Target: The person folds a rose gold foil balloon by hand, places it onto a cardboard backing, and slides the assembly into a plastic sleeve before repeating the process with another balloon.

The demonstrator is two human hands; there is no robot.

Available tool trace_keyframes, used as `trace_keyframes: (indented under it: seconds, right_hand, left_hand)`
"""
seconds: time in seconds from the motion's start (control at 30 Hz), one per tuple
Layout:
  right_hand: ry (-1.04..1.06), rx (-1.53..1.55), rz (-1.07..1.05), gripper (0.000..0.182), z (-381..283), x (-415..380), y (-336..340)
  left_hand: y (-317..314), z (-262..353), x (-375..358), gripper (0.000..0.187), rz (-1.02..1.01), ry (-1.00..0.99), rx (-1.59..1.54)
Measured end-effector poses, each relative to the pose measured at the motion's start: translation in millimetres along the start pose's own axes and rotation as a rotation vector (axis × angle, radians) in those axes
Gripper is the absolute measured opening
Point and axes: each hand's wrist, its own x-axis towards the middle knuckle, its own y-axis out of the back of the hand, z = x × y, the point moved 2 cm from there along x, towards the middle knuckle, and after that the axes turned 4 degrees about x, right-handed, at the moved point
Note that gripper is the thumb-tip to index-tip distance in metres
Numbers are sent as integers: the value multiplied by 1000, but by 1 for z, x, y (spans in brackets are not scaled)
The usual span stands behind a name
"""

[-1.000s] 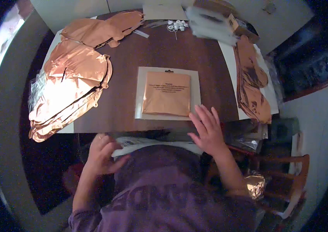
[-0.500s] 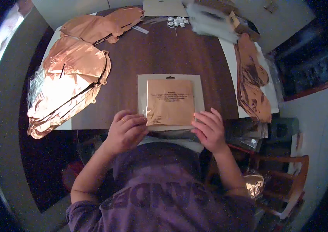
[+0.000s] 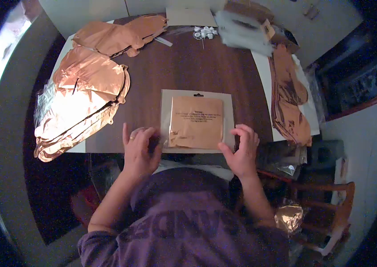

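A flat clear packet (image 3: 196, 135) lies at the front edge of the table, with a folded copper-coloured foil sheet inside and lines of small black print facing up. A pale backing with a dark hang slot frames it. My left hand (image 3: 140, 149) is just left of the packet, thumb apart from the loosely bent fingers and nothing in it. At the packet's lower right corner is my right hand (image 3: 242, 147), its thumb tip by the edge and its fingers spread away from the thumb.
Copper foil balloons (image 3: 88, 89) lie flat in piles on the left of the brown table (image 3: 188, 66). More foil balloons (image 3: 290, 93) lie on the right edge. At the back are small white ribbon spools (image 3: 205, 32), clear plastic bags (image 3: 244, 31) and a cardboard box (image 3: 284, 38).
Both hands have let go of the packet's lower sides and moved outward, fingers opening. The packet stays flat on the table, and the whole view has shifted slightly.
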Motion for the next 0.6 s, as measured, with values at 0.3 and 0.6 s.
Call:
trace_keyframes:
  seconds: [0.3, 0.6]
  right_hand:
    - [-37, 0, -6, 45, -11, -9, -1]
    - [-426, 304, 79, 21, 49, -10, 51]
  left_hand:
    - [-27, 54, 10, 57, -271, -513, 280]
    - [-23, 26, -6, 56, -216, -436, 286]
